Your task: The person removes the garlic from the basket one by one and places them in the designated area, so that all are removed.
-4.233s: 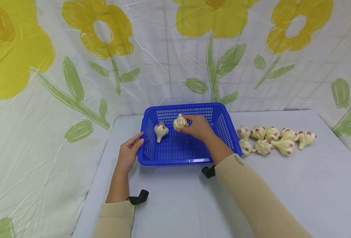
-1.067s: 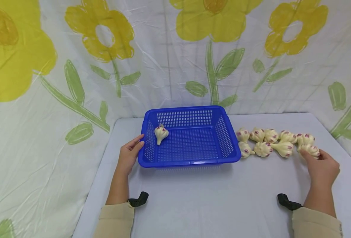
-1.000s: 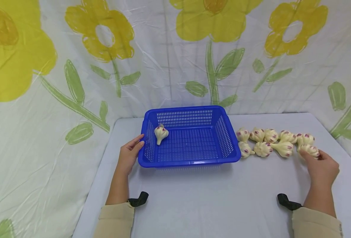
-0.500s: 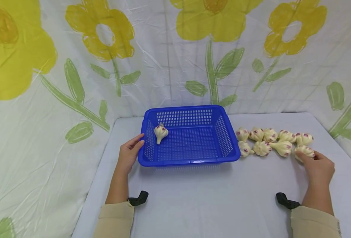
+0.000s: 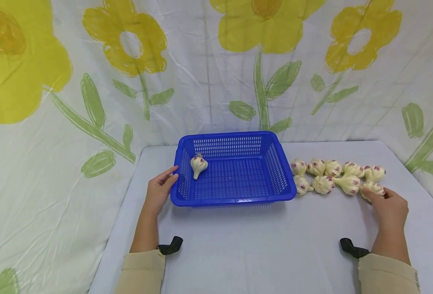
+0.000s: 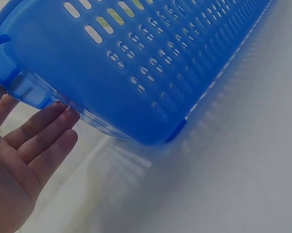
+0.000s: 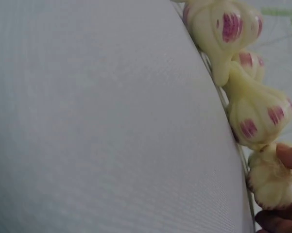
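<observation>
In the head view, my left hand (image 5: 159, 191) touches the left rim of a blue plastic basket (image 5: 234, 200) with fairly straight fingers. The left wrist view shows those fingertips (image 6: 63, 114) against the basket's outer side, below the rim. One cream garlic bulb (image 5: 198, 165) with purple marks lies inside at the left. My right hand (image 5: 390, 210) holds another garlic bulb (image 5: 372, 190) between thumb and fingers, low at the right end of the front row. In the right wrist view that held bulb (image 7: 273, 179) sits close to a neighbouring garlic bulb (image 7: 257, 114).
Several more garlic bulbs (image 5: 323, 185) lie in two rows right of the basket, the nearest close to its wall. A white cloth covers the table (image 5: 260, 253). Behind hangs a white curtain (image 5: 201, 81) with painted yellow flowers.
My right hand has carried a garlic bulb from above the basket to the rows at the right. Lately it has shifted slightly left with the bulb. My left hand has stayed at the rim.
</observation>
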`<control>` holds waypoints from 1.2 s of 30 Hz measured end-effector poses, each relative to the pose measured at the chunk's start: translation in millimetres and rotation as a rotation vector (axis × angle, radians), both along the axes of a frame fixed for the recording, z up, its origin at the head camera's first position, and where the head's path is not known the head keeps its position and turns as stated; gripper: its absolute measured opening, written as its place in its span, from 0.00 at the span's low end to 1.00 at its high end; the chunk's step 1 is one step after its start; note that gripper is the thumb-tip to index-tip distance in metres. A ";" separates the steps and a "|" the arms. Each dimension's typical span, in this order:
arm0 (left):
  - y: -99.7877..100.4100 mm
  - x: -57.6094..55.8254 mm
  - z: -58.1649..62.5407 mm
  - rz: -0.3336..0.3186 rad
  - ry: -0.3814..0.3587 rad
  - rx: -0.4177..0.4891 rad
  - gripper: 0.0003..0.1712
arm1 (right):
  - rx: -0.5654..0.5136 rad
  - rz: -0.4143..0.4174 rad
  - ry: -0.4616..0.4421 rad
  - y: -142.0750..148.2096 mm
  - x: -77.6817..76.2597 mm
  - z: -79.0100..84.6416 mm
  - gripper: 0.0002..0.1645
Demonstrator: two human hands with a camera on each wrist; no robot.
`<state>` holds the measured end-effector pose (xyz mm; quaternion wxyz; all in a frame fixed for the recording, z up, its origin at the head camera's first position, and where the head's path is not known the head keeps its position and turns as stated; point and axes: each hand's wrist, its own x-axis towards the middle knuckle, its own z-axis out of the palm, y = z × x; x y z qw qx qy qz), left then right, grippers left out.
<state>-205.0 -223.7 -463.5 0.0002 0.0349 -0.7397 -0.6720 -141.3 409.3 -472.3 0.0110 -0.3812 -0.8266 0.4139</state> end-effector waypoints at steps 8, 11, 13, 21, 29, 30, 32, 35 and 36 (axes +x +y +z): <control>-2.8 -4.3 -13.0 0.004 0.030 -0.008 0.26 | 0.005 0.028 -0.001 1.7 -1.7 1.8 0.56; -2.7 -4.7 -14.4 0.005 0.032 -0.004 0.27 | 0.008 0.032 0.002 2.8 -2.5 3.4 0.56; -2.5 -4.4 -14.9 0.009 0.029 -0.006 0.27 | 0.007 0.031 -0.003 3.9 -2.7 3.1 0.56; -3.4 -2.8 -14.7 0.009 0.022 0.006 0.27 | -0.026 0.019 -0.001 9.0 -4.1 0.4 0.58; -3.5 -3.1 -14.4 0.000 0.022 0.003 0.29 | -0.027 0.019 -0.006 9.0 -3.9 -0.7 0.59; -3.4 -3.2 -14.5 0.000 0.023 0.002 0.29 | -0.028 0.019 -0.006 8.8 -3.9 -0.6 0.59; -3.5 -3.4 -14.2 0.002 0.023 0.000 0.29 | -0.031 0.019 -0.004 8.8 -3.9 -0.6 0.59; -3.8 -4.0 -14.0 0.002 0.022 -0.003 0.28 | -0.032 0.020 -0.004 9.0 -3.8 -1.0 0.60; -3.8 -4.1 -13.8 0.002 0.023 -0.003 0.29 | -0.031 0.021 -0.004 8.9 -3.7 -0.9 0.60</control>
